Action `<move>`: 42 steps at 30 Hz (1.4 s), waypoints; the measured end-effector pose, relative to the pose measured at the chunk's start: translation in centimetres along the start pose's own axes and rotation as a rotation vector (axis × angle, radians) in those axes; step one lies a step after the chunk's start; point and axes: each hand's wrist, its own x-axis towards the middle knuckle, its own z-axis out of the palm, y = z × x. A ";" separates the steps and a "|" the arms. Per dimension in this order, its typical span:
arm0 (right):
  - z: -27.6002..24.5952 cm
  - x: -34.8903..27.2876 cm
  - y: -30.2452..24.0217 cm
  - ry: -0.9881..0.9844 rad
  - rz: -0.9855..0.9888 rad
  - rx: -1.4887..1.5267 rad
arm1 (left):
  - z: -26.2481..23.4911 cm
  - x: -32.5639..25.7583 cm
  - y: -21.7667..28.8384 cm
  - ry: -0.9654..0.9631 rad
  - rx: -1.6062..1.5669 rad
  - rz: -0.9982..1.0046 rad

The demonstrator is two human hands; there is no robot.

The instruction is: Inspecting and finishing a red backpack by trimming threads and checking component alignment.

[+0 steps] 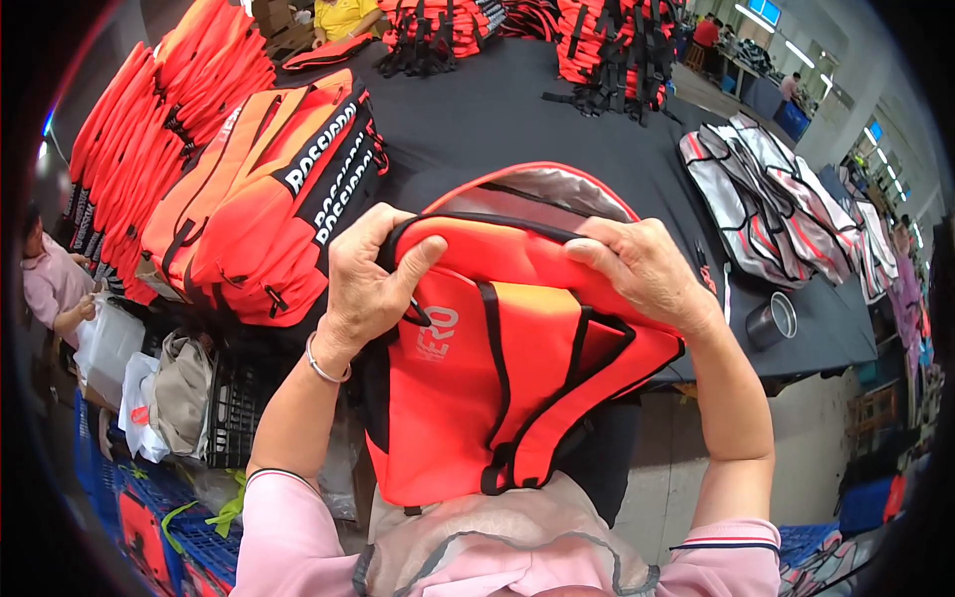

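Note:
An orange-red backpack (438,388) with black trim and padded shoulder straps rests against my front at the table's near edge. Its top gapes, and the silver lining (567,187) shows inside. My left hand (373,279) grips the left end of the black-bound rim, thumb on the outer face and fingers hidden behind the fabric. On the right side of the same rim, my right hand (642,269) is closed, its thumb pressing the orange cloth. The lower end of the backpack lies over my beige apron (487,527).
Finished-looking orange backpacks (259,199) and tall orange stacks (129,169) stand left on the dark table (448,124). Strapped orange piles (617,60) lie at the far side. Silver panels (766,209) and a metal cup (771,320) sit right. A co-worker (55,274) is at left.

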 end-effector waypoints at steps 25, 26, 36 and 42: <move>6.5 2.5 22.5 0.251 0.241 -0.641 | 6.3 1.8 -14.7 -0.178 1.205 0.169; 10.1 -1.8 26.7 0.168 0.307 -0.572 | 8.4 -0.6 -15.3 -0.381 1.109 0.133; 12.7 -6.1 16.8 0.244 0.034 -0.607 | 6.9 -6.2 -15.6 -0.422 0.754 0.058; 11.2 -4.0 15.2 0.170 -0.300 -0.527 | 8.6 -1.6 -12.7 -0.527 0.597 0.366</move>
